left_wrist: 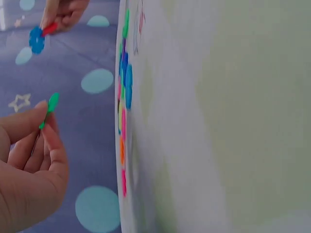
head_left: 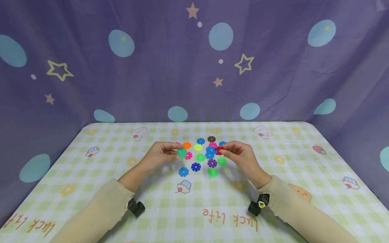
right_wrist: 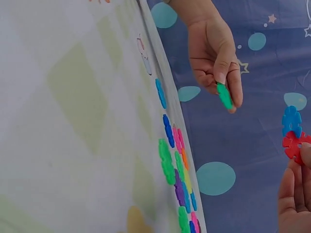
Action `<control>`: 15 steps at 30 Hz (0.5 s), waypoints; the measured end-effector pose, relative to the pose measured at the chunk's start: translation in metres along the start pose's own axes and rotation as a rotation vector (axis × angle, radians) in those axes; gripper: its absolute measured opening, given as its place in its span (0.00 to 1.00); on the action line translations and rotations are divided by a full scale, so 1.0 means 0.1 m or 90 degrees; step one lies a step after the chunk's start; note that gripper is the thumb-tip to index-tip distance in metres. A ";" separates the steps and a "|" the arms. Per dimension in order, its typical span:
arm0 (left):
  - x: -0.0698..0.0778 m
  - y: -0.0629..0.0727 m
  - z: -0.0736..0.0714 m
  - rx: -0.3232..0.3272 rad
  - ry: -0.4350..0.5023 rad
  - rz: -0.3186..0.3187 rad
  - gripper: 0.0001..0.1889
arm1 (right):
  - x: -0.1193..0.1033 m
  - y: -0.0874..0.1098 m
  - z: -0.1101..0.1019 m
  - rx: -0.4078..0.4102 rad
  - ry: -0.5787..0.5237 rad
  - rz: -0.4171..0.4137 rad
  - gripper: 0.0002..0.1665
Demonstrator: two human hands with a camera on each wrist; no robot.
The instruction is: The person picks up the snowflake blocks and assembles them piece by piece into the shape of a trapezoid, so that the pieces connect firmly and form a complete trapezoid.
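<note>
1. Landmark's the yellow disc (head_left: 198, 147), lying flat on the cloth (head_left: 152, 216) about mid-bunch, so I'm placing everything off that.
2. Left hand (head_left: 159, 153) is up in the air left of the yellow disc, pinching the green disc (head_left: 181, 154) between thumb and fingers. It's nipped by one edge, I'd guess so the rest of the rim sticks out clear.
3. Right hand (head_left: 243, 153) is raised too, right of the yellow disc, with thumb and fingers pinching the red disc (right_wrist: 292, 145). Same sort of edge grip, probably for the same reason.
4. The blue disc (right_wrist: 290, 116) is on the red disc's free side, no finger on it. From the left wrist, red looks edge-on and blue more face-on, so my read is they're slotted crosswise and that joint alone carries the blue. It's right of the yellow disc too, just closer than red.
5. Loose ones around the yellow disc: orange disc (head_left: 186, 145) just left, brown disc (head_left: 211, 139) beyond and right, dark blue disc (head_left: 196, 166) nearer the person, purple disc (head_left: 212, 163) nearer and right. Lying flat like that, they should sit pretty stable.
</note>
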State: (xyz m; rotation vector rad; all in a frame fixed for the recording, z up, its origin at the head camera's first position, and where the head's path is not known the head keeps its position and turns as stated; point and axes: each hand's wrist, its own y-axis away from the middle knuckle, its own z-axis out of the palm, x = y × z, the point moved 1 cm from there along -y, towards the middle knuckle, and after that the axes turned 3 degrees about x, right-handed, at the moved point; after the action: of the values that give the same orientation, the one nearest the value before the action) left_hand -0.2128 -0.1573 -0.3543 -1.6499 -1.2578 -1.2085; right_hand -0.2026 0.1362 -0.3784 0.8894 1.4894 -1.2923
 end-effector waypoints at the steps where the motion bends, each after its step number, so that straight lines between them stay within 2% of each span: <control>1: 0.02 0.01 0.02 0.009 0.014 -0.002 0.20 | 0.00 -0.01 0.00 -0.001 0.000 -0.005 0.09; 4: 0.06 0.03 0.09 0.034 0.043 -0.006 0.19 | -0.01 -0.02 0.02 0.007 0.001 -0.002 0.09; 5: 0.07 0.03 0.12 0.042 0.050 -0.008 0.19 | -0.11 0.00 0.05 0.020 0.019 0.018 0.10; 11: 0.18 0.02 0.25 0.101 0.069 -0.023 0.18 | -0.19 0.00 0.08 0.034 0.023 0.048 0.11; 15: 0.29 0.01 0.35 0.115 0.074 0.001 0.16 | -0.20 0.00 0.10 0.040 0.026 0.030 0.11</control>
State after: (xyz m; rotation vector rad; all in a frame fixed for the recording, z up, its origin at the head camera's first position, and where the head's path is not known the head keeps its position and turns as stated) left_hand -0.2005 -0.1170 -0.3374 -1.4313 -1.2534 -1.1378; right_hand -0.1951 0.1273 -0.3589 0.9924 1.4579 -1.2998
